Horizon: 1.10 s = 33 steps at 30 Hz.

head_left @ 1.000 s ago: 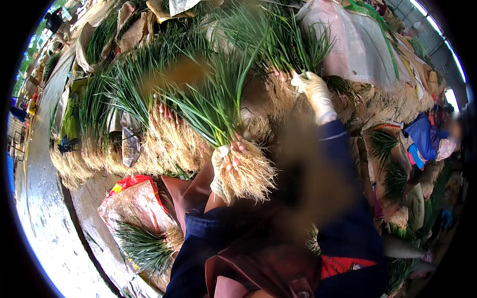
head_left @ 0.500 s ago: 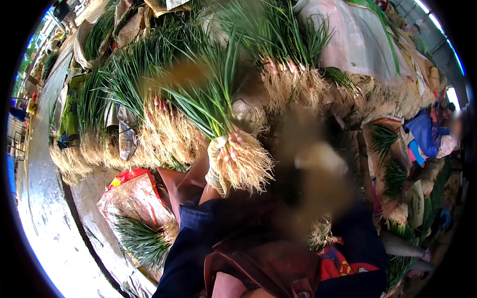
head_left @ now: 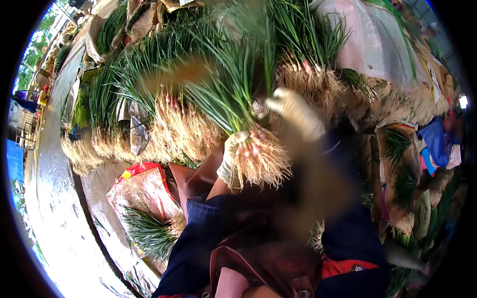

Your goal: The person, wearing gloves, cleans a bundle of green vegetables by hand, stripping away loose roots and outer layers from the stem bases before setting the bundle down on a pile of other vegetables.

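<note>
A bunch of spring onions (head_left: 259, 156) is gripped by the gloved left hand (head_left: 230, 161), its fingers closed around the bulb end, with roots hanging to the right of the hand and leaves rising above it. Just beyond and to the right of that hand, the gloved right hand (head_left: 298, 113) is held near the leaves; whether anything is pinched in it cannot be told, as part of the view is smeared.

The held bunch is judged to be largely gathered, with its bulbs roughly levelled, but no tie can be made out on it. Much appears to be left: more spring onions (head_left: 309, 69) are spread beyond the right hand, and a long rooted row (head_left: 181, 116) is laid out left of the left hand. Nearer the body, a separate bunch (head_left: 151, 236) is set beside a red-edged sack (head_left: 144, 188).
</note>
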{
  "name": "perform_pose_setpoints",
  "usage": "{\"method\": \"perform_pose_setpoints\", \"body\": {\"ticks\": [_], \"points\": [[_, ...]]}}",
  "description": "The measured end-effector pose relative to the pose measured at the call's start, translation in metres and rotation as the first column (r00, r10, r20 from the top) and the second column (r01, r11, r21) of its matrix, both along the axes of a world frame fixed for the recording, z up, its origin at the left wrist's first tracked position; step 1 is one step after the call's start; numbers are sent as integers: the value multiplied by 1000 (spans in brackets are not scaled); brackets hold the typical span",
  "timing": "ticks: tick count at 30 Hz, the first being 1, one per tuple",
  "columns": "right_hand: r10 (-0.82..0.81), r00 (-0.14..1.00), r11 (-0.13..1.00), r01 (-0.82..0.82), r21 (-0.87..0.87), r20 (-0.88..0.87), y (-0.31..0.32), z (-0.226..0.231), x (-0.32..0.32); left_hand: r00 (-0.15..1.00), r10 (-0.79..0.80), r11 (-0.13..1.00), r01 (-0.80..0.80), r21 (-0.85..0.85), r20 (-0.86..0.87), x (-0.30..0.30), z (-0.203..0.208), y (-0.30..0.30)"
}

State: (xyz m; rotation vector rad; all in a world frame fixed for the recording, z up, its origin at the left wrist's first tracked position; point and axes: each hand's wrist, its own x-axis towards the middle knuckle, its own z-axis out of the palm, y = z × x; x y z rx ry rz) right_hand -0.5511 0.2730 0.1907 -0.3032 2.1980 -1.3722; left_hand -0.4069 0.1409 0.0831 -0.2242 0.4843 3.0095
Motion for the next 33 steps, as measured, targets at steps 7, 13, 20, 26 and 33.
{"method": "perform_pose_setpoints", "body": {"ticks": [7,13,20,26,33], "points": [[63,902,922,111,-371,427,16,-37,24,997,70,994,-73,80,39,-6,81,29],[544,834,651,-491,578,96,0,-5,26,987,-9,985,37,171,-162,9,5,-16],[-143,774,934,311,174,-617,9,-26,-95,976,42,974,7,226,-212,0,20,-4],[336,303,836,341,431,-892,11,12,-45,940,122,956,-26,292,-317,6,7,-14],[-60,769,993,108,37,-637,27,-3,38,964,253,961,-240,139,-79,1,8,-3]]}}
